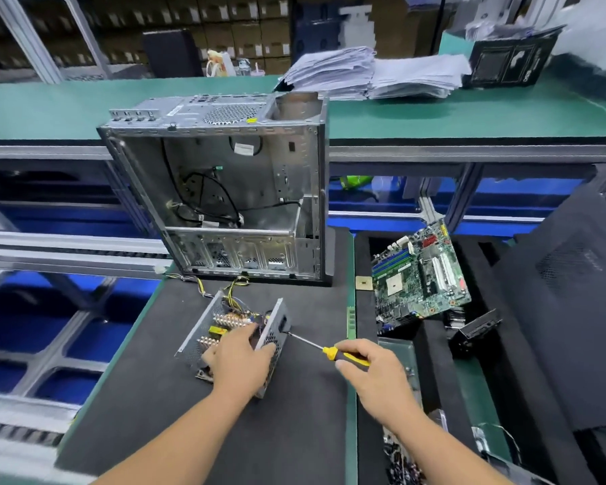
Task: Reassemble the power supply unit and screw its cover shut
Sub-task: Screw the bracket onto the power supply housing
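Blue bins (11, 330) sit below the metal frame rails at the far left, under the edge of the bench. Next comes the dark work mat (147, 397), and at its far edge an open computer case (224, 190) stands upright with loose black cables inside. Yellow and black wires (233, 290) run from the foot of the case down to the power supply unit (203, 336), which lies on the mat just in front of the case, its cover off and its circuit board and heat sinks exposed between two perforated metal side walls. The left hand (240, 358) rests on top of the unit, fingers curled over the right-hand wall and gripping it. A screwdriver (324, 350) with a yellow and black handle meets the outer face of that wall near its upper end, the shaft slanting down to the right. The right hand (375, 374) grips the handle, fingers wrapped round it. Further right, a green motherboard (418, 278) leans tilted in a black foam tray (434, 362), with a small black part (476, 330) beside it. A dark case panel (574, 309) fills the right edge. On the green shelf behind, stacks of paper (375, 73) lie well apart from the work.
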